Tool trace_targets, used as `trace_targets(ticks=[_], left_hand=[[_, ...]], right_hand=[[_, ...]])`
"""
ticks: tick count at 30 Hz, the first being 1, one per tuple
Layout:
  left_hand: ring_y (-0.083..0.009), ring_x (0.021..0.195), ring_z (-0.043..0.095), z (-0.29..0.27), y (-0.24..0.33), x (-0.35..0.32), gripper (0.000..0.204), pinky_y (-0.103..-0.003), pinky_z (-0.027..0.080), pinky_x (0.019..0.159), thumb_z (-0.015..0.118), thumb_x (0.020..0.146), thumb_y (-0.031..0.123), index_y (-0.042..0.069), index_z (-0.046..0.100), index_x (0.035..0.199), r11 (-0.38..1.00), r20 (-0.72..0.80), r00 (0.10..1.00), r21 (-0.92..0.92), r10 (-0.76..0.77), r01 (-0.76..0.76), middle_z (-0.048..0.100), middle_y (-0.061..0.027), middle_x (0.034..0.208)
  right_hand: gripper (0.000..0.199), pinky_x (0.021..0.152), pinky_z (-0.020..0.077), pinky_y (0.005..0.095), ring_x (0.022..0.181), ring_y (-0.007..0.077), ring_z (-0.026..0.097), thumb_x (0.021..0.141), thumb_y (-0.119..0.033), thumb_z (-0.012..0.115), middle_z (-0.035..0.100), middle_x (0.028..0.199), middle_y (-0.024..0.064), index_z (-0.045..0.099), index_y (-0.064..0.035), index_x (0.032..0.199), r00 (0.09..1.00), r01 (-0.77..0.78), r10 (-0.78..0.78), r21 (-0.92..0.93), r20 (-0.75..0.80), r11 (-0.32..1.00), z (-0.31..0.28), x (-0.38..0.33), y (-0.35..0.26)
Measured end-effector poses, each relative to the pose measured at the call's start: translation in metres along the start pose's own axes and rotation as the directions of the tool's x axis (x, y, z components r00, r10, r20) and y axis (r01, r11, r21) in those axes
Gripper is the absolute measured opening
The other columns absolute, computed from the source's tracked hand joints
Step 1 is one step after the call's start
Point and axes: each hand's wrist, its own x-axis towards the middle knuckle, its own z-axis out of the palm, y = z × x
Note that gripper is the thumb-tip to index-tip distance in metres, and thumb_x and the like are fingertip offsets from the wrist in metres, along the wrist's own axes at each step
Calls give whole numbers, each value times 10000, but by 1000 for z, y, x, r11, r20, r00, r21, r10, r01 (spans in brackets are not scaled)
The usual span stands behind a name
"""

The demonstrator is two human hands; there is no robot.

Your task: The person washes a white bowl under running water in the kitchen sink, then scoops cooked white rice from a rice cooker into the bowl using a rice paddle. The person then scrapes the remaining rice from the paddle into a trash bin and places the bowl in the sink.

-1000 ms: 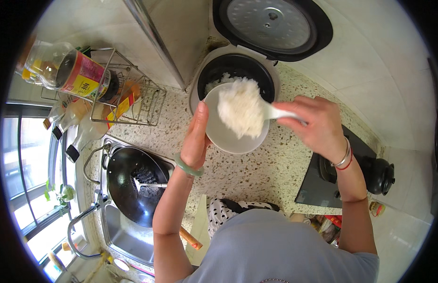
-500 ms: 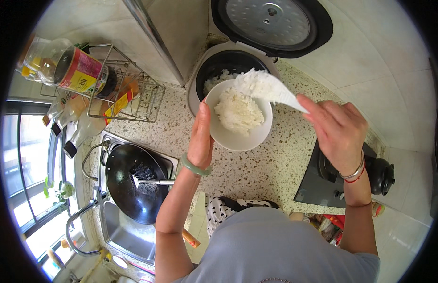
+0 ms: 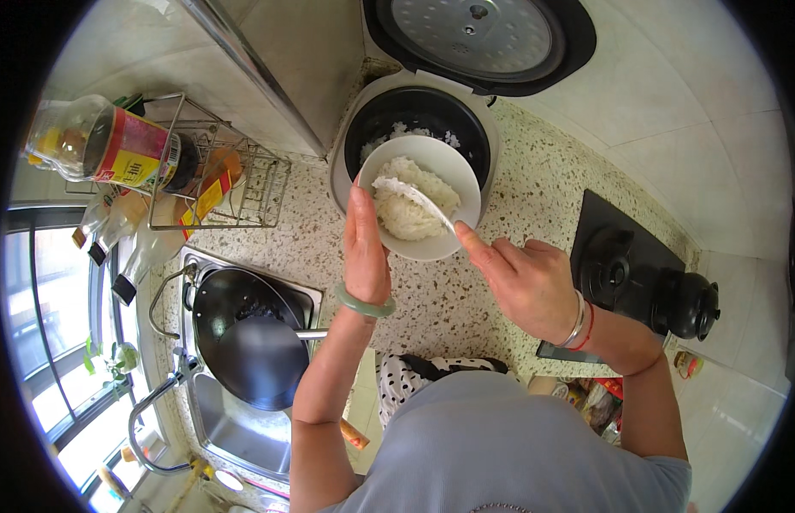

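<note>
White rice paddle lies across the rice in a white bowl; its long axis runs from upper left down to lower right, blade end toward the left hand, handle toward the right hand. Right hand pinches the handle at its fingertips, index finger extended along it. Left hand holds the bowl's near-left rim, fingers flat and pressed together. Bowl is held over the open rice cooker, on the speckled counter. Black wok sits in the sink, well left.
</note>
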Motion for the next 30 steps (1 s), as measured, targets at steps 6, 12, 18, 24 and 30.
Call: trace_targets(ticks=[6, 12, 18, 24, 30], left_hand=[[-214, 1255, 482, 2, 16, -3, 704, -344, 402, 1047, 346, 985, 566, 1, 373, 1404, 999, 22, 999, 9, -41, 41, 475, -131, 1373], [-220, 1261, 480, -5, 33, -5, 760, -349, 394, 1052, 356, 964, 614, -4, 366, 1407, 981, 101, 982, 127, -162, 149, 475, -139, 1380], [-206, 1196, 518, -20, 19, -12, 688, -334, 386, 1037, 425, 981, 511, 24, 320, 1454, 959, 173, 976, 272, -135, 84, 534, -148, 1305], [-209, 1106, 547, -27, 20, -32, 844, -337, 396, 1000, 561, 955, 393, 133, 9, 1538, 938, 143, 965, 303, -221, 170, 572, -178, 1224], [-236, 1186, 514, -50, 23, -34, 930, -352, 381, 1030, 586, 927, 431, 117, -43, 1535, 953, 72, 969, 215, -234, 214, 510, -207, 1317]], right_hand=[[415, 527, 495, 276, 558, 198, 618, 826, -53, 702, 659, 733, 118, 630, -91, 1233, 937, -259, 344, 525, -68, 810, -14, 2, 14], [374, 525, 445, 227, 566, 63, 533, 886, -62, 646, 628, 688, 38, 618, -80, 1259, 850, -429, 508, 742, 139, 515, -33, 12, 33], [273, 557, 489, 295, 564, 195, 606, 888, -145, 608, 651, 685, 109, 670, -76, 1145, 884, -460, 447, 414, 135, 786, 14, 46, 84], [165, 567, 500, 441, 681, 353, 650, 806, -117, 603, 661, 735, 179, 700, -86, 937, 883, -346, 389, -196, 262, 918, 59, 78, 92], [101, 557, 502, 423, 693, 338, 665, 737, -49, 595, 668, 722, 152, 692, -67, 756, 913, -327, 360, -184, 192, 927, 89, 97, 97]])
